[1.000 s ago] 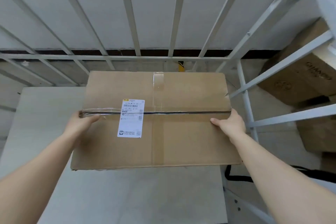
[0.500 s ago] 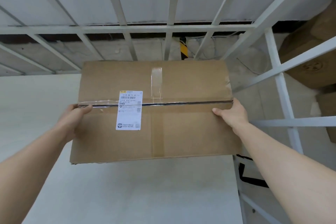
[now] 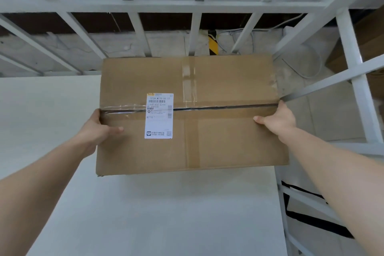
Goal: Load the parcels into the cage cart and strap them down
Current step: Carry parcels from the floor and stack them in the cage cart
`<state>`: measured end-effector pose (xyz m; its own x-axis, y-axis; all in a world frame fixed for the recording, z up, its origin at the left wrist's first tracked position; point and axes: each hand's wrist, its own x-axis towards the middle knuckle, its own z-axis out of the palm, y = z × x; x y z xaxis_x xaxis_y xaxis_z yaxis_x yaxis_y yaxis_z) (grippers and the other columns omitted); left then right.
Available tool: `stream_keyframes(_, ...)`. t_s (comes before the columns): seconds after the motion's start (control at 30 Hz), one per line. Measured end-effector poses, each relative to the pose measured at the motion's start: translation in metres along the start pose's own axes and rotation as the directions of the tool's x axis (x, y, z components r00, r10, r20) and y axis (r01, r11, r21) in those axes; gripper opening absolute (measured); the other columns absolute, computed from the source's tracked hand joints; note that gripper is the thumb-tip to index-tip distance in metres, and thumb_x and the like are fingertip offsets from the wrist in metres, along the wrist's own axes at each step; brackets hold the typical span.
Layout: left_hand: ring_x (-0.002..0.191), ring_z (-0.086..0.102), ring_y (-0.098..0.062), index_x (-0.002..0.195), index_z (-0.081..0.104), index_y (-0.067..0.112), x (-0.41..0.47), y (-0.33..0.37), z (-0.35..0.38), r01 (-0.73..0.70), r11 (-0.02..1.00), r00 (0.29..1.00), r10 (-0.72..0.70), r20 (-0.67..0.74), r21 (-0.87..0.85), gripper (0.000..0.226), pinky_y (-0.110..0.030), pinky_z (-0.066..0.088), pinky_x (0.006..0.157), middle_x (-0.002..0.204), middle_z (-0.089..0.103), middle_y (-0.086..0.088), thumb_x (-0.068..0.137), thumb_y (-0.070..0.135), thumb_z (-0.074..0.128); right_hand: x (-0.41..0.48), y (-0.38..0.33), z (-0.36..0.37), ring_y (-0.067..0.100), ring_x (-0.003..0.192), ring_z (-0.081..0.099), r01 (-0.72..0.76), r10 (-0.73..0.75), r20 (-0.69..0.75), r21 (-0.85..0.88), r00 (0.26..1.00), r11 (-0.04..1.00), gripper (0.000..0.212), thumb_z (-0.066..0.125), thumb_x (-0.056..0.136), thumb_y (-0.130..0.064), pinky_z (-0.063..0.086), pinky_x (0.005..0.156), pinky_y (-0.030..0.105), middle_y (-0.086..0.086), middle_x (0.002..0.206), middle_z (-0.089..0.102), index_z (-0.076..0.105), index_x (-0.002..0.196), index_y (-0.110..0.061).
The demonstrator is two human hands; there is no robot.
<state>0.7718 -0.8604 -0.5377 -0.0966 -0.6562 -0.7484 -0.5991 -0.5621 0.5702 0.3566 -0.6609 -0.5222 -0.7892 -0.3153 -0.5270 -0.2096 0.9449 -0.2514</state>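
Lowering the parcel (image 3: pixel 228 137): in the head view we hold it flat above the cart floor (image 3: pixel 145 214), inside the cage cart (image 3: pixel 187 6); we cannot tell whether it has touched down.
Left hand (image 3: pixel 97 129): grasps the left edge, thumb on top.
Right hand (image 3: pixel 278 120): grasps the right edge, thumb on top.
Back bars (image 3: pixel 195 33): we should set the parcel level, push it square against them, and slip our fingers out last.
Black strap (image 3: pixel 311 220): hangs by the side bars, not yet used.

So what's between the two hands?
The taped cardboard parcel, shipping label up; left hand and right hand grip its opposite edges. Head view.
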Motion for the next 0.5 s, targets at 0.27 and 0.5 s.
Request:
stream_keyframes(0.27,0.117,0.054,-0.021,0.137,0.038,0.024,0.008,-0.002,0.010,-0.141,0.989,0.989,0.139,0.040,0.051,0.080,-0.034,0.044,0.095,0.129,0.054,0.003,0.074,-0.004,0.078,0.018,0.010,0.015,0.035,0.130,0.047,0.054,-0.053,-0.016,0.085,0.998,0.995,0.084,0.083,0.075,-0.028,0.041,0.107,0.044,0.015,0.142,0.048,0.037,0.143,-0.013)
stream_keyframes(0.5,0.148,-0.017,-0.022,0.153,-0.014,0.028,-0.018,-0.015,0.029,-0.112,0.549,0.990,0.130,0.048,0.828,0.147,-0.058,0.018,0.116,0.157,-0.032,-0.001,0.053,0.049,0.091,-0.040,0.024,0.028,0.028,0.149,-0.018,0.421,-0.327,0.270,-0.494,0.906,0.761,0.133,0.075,0.062,-0.071,0.009,0.120,0.050,0.010,0.161,-0.023,-0.008,0.156,-0.026)
